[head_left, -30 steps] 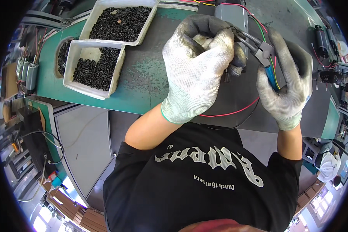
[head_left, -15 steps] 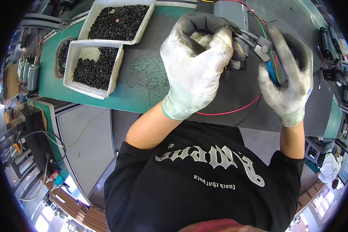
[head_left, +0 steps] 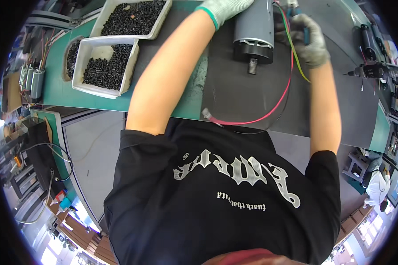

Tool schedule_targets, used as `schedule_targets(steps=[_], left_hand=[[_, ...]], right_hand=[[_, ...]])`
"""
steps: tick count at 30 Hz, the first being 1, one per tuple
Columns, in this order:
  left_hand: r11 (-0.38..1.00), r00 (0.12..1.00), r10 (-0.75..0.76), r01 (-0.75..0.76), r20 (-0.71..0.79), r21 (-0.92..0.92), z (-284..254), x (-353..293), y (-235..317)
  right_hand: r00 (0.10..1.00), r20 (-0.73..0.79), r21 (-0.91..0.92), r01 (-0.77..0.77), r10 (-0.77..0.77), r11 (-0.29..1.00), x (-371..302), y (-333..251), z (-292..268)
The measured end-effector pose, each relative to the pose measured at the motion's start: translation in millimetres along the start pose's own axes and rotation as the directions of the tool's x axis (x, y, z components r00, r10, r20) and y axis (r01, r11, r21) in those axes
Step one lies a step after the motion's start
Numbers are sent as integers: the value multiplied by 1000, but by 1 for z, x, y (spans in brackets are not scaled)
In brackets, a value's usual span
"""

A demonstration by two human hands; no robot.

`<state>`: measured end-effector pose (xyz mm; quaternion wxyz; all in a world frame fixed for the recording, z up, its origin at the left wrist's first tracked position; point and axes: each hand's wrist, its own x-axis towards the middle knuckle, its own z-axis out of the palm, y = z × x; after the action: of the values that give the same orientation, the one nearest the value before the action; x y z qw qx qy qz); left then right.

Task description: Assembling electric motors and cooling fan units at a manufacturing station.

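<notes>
A grey cylindrical motor [head_left: 254, 24] lies at the far middle of the bench, its black end and threaded shaft [head_left: 252, 66] pointing toward me. Beside its left side, my left hand [head_left: 225, 9] in a white glove reaches past the upper edge of the picture, so its fingers are out of sight. My gloved right hand [head_left: 313, 42], somewhat blurred, is closed around blue-handled pliers [head_left: 306, 35] just right of the motor. A red wire [head_left: 274, 108] curves from there toward the bench's near edge and ends in a clear connector [head_left: 206, 114]. A yellow-green wire [head_left: 298, 66] hangs near my right hand.
Two white trays [head_left: 130, 81] of small black parts stand at the left on the green bench [head_left: 57, 95]. A dark mat [head_left: 234, 95] lies under the motor. More dark cylinders [head_left: 368, 42] and a tool-like device [head_left: 371, 70] are at the right edge. Another person [head_left: 378, 185] is at the lower right.
Both hands have moved away from my body, toward the far edge; the left has left the pliers' tip. The pliers went along with the right hand. The motor and red wire's connector now show.
</notes>
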<state>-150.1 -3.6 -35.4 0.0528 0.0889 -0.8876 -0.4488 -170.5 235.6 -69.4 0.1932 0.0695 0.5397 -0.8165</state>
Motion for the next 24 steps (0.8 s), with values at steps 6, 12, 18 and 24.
schedule_targets(steps=[6,12,18,24], left_hand=[[997,995,-10,2,-101,-83,4,-24,19],[731,797,604,-564,-19,-384,-68,-115,64],[515,606,786,-754,-127,-408,-51,-111,53],[402,551,806,-777,-215,-483,-44,-109,36]], right_hand=[[996,-2,139,93,-94,986,-53,10,41],[865,347,-398,485,-362,779,-169,-51,53],[671,710,-704,673,-212,-228,-174,-130,84],[778,519,-844,531,-353,-70,-197,-127,133]])
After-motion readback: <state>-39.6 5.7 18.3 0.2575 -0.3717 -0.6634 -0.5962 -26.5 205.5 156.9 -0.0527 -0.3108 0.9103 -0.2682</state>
